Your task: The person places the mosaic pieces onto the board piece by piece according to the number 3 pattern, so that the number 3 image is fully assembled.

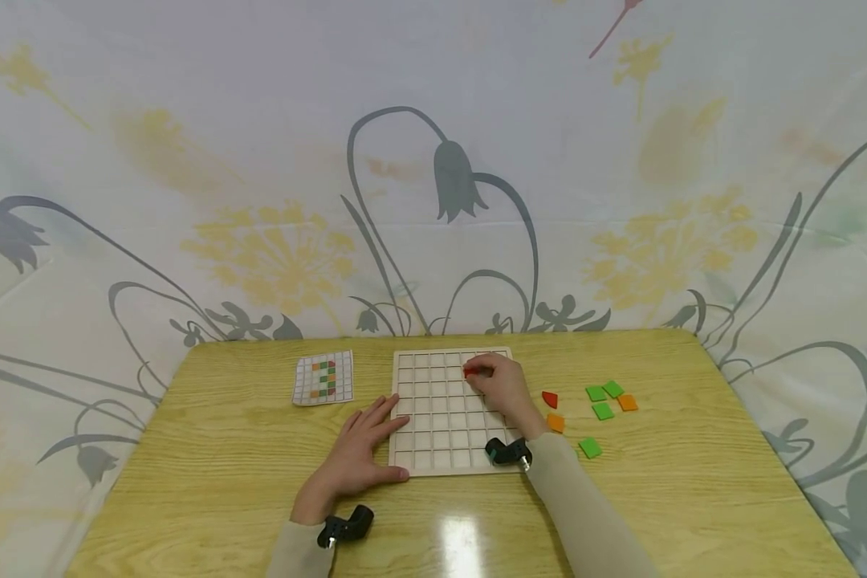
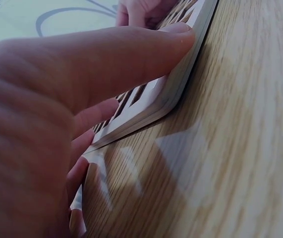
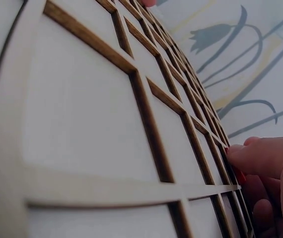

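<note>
A wooden grid board (image 1: 441, 441) with square cells lies on the table. My right hand (image 1: 504, 387) is over its upper right part and pinches a red tile (image 1: 469, 372) between thumb and fingers, at a cell. In the right wrist view only a sliver of that red tile (image 3: 239, 174) shows under the thumb, so its full shape is hidden. My left hand (image 1: 356, 453) rests at the board's left edge with fingers spread. Its thumb touches the lower left corner, which the left wrist view shows close up.
Left of the board lies a printed card (image 1: 303, 393) with a coloured grid pattern. To the right are a red quarter-round tile (image 1: 550, 399), several green tiles (image 1: 603, 411) and orange tiles (image 1: 627, 402). A flower-printed cloth (image 1: 282, 265) hangs behind the wooden table (image 1: 224, 449).
</note>
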Tool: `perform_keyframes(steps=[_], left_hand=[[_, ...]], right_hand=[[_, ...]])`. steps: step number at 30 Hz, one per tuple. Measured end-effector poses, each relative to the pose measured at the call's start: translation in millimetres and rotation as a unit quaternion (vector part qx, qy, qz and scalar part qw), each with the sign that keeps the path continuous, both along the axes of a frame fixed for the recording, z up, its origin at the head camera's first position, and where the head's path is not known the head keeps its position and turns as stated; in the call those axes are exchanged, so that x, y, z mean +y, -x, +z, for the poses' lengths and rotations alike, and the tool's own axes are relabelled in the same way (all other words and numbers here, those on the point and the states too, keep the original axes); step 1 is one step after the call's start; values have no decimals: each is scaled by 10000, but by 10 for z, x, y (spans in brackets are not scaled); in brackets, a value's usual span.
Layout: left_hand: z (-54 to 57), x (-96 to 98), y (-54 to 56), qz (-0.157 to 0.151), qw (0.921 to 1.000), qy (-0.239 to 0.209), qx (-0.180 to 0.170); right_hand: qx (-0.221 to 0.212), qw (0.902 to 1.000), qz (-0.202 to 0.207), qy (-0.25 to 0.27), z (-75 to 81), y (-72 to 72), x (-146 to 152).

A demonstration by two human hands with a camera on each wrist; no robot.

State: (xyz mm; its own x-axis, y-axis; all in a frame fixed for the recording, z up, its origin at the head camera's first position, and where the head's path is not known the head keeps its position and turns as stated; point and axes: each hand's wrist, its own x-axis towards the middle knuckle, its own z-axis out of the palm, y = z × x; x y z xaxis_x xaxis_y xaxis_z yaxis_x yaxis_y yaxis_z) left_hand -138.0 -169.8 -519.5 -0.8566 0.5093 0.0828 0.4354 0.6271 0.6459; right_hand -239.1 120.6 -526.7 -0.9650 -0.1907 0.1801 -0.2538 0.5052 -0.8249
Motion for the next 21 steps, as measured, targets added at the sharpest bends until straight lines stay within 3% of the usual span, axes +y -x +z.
perform_keyframes(steps=[6, 14, 21], left_hand=[[-14, -3, -1, 26, 10000, 2, 30], [-21, 37, 13, -34, 10000, 73, 2], [-4, 11, -1, 36, 9999, 9, 143]], right_hand=[[170, 9998, 67, 18, 6, 3, 1], [-26, 9997, -213, -84, -1, -21, 31], [-18, 9998, -200, -38, -11, 12, -27]])
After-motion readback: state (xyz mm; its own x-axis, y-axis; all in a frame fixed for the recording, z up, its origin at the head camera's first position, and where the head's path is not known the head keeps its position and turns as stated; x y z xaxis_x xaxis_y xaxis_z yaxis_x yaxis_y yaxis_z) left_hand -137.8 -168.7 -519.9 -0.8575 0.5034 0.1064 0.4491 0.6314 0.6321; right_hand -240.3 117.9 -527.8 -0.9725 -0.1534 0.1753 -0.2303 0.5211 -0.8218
